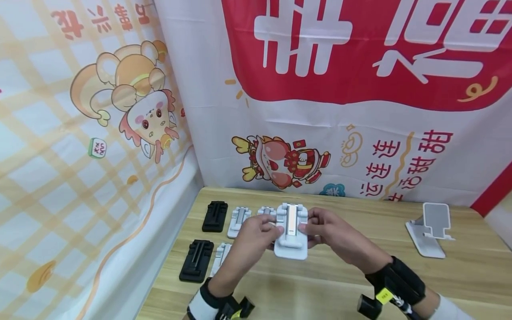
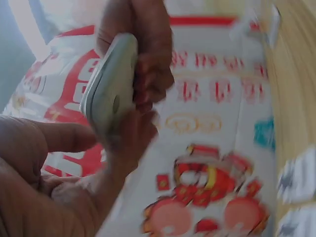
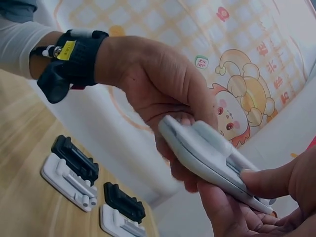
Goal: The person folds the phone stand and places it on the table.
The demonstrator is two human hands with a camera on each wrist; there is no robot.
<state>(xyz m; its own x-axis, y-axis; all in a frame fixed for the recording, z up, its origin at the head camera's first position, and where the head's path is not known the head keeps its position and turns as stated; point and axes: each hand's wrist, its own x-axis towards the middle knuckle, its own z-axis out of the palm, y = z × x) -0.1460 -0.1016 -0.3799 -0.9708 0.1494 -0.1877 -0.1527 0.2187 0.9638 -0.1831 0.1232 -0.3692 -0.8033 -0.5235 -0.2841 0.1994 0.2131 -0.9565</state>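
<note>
A white folded phone stand [image 1: 291,251] is held above the table between both hands. My left hand [image 1: 253,238] grips its left edge, thumb on the front. On the opposite edge my right hand [image 1: 334,232] pinches it with thumb in front and fingers behind. The left wrist view gives the smooth back of the stand [image 2: 114,81], somewhat blurred. In the right wrist view the stand's side edge [image 3: 200,158] is visible, with the right thumb [image 3: 266,181] pressed on it. Most of the fingers behind the stand are hidden in the head view.
Folded stands lie in two rows at the table's left: black ones [image 1: 215,217] [image 1: 196,261] outermost, white ones [image 1: 238,221] [image 1: 221,257] beside them. Another white one [image 1: 266,210] is partly hidden behind the hands. An unfolded white stand [image 1: 436,226] stands far right. Printed cloth [image 1: 208,111] hangs behind the table.
</note>
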